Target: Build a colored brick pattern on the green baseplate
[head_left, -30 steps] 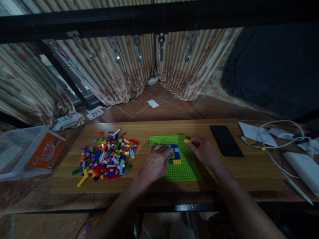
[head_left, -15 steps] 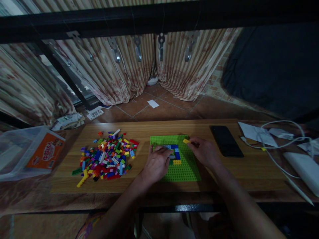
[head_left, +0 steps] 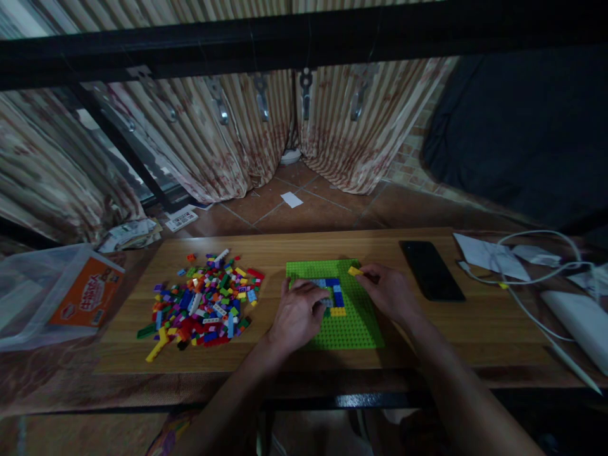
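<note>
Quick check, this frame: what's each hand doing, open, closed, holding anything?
Left hand: lies palm down on the green baseplate, fingers at the bricks built there; grip cannot be told.
Right hand: pinches a yellow brick.

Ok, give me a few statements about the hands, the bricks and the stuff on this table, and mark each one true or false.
1. The right hand pinches a yellow brick over the green baseplate. True.
2. The left hand rests in the loose brick pile. False: it lies on the baseplate, at the blue bricks fixed there.
3. The black phone lies right of the baseplate. True.
4. The brick pile sits on the baseplate. False: it lies on the wooden board, left of it.
</note>
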Motion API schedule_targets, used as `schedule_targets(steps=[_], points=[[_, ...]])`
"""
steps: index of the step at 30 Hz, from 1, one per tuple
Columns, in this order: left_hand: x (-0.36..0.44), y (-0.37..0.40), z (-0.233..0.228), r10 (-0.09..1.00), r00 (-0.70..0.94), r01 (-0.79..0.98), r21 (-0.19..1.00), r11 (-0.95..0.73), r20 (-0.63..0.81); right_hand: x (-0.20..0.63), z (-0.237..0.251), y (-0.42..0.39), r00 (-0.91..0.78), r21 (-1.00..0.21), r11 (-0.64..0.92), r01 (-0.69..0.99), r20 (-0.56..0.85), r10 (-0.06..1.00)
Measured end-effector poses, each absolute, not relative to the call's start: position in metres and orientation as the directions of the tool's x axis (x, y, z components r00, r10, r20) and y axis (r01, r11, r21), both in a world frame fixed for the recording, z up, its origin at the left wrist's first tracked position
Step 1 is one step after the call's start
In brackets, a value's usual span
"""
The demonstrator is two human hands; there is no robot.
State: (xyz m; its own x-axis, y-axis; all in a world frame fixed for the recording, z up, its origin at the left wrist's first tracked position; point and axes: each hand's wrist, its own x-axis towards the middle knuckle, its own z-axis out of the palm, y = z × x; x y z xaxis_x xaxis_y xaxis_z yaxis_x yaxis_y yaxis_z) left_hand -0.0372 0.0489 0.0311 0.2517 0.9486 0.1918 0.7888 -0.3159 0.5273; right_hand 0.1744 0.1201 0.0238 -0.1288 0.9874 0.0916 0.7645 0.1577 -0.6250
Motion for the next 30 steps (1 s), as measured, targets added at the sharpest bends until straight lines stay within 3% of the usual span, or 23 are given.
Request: schedule_targets(steps=[30], points=[[-0.0348, 0.0429, 0.0263, 0.959, 0.234, 0.81, 0.514, -0.282, 0.159, 0.1716, 0.027, 0.1193, -0.115, -0.624, 0.146, 0.768, 0.091, 0.989]])
